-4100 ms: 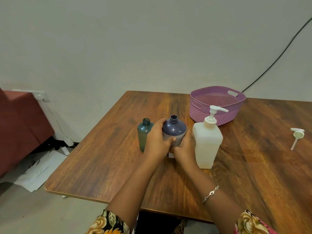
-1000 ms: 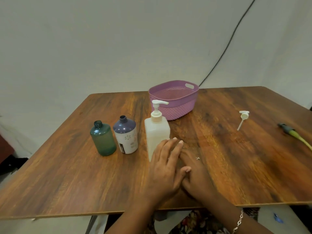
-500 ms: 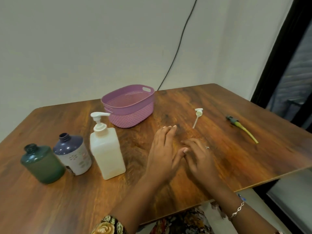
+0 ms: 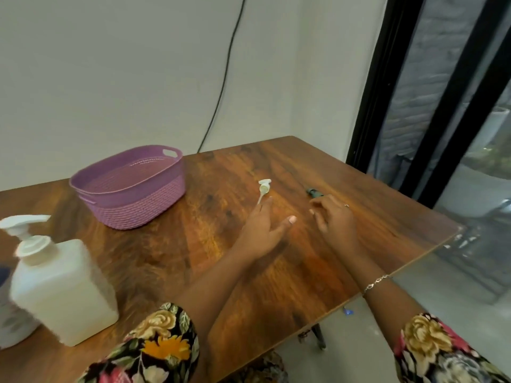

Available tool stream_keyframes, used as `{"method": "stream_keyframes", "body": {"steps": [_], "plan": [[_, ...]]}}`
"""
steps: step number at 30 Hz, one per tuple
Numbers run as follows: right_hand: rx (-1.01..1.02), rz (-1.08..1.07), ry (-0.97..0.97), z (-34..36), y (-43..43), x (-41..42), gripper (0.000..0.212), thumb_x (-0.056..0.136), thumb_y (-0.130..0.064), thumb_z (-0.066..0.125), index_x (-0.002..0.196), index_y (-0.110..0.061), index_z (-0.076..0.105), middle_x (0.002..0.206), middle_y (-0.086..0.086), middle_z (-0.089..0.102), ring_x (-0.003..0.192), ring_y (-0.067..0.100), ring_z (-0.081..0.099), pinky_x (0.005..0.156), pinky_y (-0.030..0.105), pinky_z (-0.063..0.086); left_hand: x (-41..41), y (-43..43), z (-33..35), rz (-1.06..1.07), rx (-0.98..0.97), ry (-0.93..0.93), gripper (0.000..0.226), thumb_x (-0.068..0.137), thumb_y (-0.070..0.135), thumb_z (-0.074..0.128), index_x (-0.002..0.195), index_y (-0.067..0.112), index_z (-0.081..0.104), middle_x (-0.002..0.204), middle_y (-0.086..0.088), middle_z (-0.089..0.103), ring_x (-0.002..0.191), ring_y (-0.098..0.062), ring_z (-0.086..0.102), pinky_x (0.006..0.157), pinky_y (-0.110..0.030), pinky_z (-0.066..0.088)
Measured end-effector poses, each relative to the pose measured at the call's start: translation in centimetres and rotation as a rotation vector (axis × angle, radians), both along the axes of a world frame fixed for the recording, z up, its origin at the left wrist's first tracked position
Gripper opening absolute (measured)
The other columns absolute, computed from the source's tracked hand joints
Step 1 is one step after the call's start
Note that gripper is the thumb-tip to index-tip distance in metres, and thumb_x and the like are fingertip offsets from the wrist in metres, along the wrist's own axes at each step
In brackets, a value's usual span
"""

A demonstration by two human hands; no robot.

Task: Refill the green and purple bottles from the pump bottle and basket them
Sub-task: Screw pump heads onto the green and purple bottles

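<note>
While stretched forward, left hand (image 4: 262, 228) spreads, grip released; right hand (image 4: 336, 221) curls, grip unclear.

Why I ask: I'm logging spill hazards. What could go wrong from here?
The left sleeve sits close to the pump bottle; pulling that arm back might bump it. The right hand partly covers the green pump cap, not far from the table edge; a fumble could push it off.
</note>
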State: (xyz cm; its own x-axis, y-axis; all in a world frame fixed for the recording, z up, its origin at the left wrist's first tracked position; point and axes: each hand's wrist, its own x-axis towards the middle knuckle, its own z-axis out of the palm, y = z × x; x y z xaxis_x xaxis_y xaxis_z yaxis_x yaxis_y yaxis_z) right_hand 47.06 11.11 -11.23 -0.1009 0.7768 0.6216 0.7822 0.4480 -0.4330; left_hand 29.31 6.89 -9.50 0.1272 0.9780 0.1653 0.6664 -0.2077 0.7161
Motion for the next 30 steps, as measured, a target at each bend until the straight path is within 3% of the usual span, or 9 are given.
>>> {"method": "stream_keyframes", "body": {"steps": [2, 8, 11, 16, 20, 30], "plan": [[-0.043, -0.082, 0.039, 0.4, 1.5, 1.0, 0.013, 0.083, -0.002, 0.060, 0.094, -0.004, 0.066, 0.095, 0.012, 0.066, 0.085, 0.028, 0.060, 0.077, 0.027, 0.036, 0.7, 1.1, 0.2, -0.024, -0.025, 0.037, 0.082, 0.088, 0.060, 0.045, 0.150, 0.015, 0.016, 0.155, -0.005, 0.021, 0.141, -0.023, 0.023, 0.113, -0.043, 0.027], [-0.210, -0.293, -0.043, 0.3, 6.4, 2.2, 0.015, 0.089, -0.014, 0.053, 0.100, -0.009, 0.063, 0.098, 0.011, 0.066, 0.090, 0.027, 0.058, 0.073, 0.030, 0.040, 3.5, 3.3, 1.1, -0.033, -0.101, 0.117, 0.081, 0.088, 0.051, 0.054, 0.150, 0.016, 0.015, 0.156, -0.007, 0.017, 0.141, -0.024, 0.023, 0.108, -0.035, 0.027], [-0.312, -0.307, -0.116, -0.1, 8.0, 1.6, 0.020, 0.091, -0.019, 0.051, 0.104, -0.009, 0.062, 0.101, 0.012, 0.066, 0.094, 0.030, 0.058, 0.082, 0.035, 0.043, 4.3, 3.6, 0.9, -0.047, -0.129, 0.103, 0.082, 0.088, 0.049, 0.056, 0.150, 0.017, 0.014, 0.155, -0.007, 0.021, 0.139, -0.023, 0.027, 0.107, -0.033, 0.029], [-0.449, -0.229, -0.186, -1.7, 10.0, 0.8, 0.031, 0.091, -0.023, 0.053, 0.119, -0.009, 0.053, 0.112, 0.016, 0.061, 0.100, 0.032, 0.057, 0.081, 0.038, 0.046, 4.3, 4.2, 0.2, -0.024, -0.175, 0.063, 0.082, 0.086, 0.046, 0.059, 0.150, 0.019, 0.015, 0.155, -0.005, 0.020, 0.140, -0.023, 0.025, 0.109, -0.036, 0.027], [-0.438, -0.203, -0.309, -2.6, 10.9, 0.4, 0.039, 0.095, -0.019, 0.047, 0.132, -0.010, 0.040, 0.122, 0.016, 0.055, 0.109, 0.032, 0.052, 0.086, 0.039, 0.044, 4.0, 4.3, 0.1, 0.001, -0.176, 0.019, 0.082, 0.087, 0.043, 0.060, 0.150, 0.017, 0.016, 0.155, -0.004, 0.020, 0.140, -0.020, 0.024, 0.110, -0.033, 0.025], [-0.311, -0.228, -0.362, -2.9, 11.3, -0.4, 0.031, 0.095, -0.008, 0.041, 0.126, -0.008, 0.043, 0.125, 0.015, 0.048, 0.108, 0.031, 0.051, 0.084, 0.035, 0.045, 4.0, 3.6, -1.1, 0.044, -0.188, -0.094, 0.072, 0.087, 0.041, 0.059, 0.147, 0.022, 0.024, 0.153, -0.003, 0.028, 0.138, -0.021, 0.029, 0.110, -0.038, 0.031]]}}
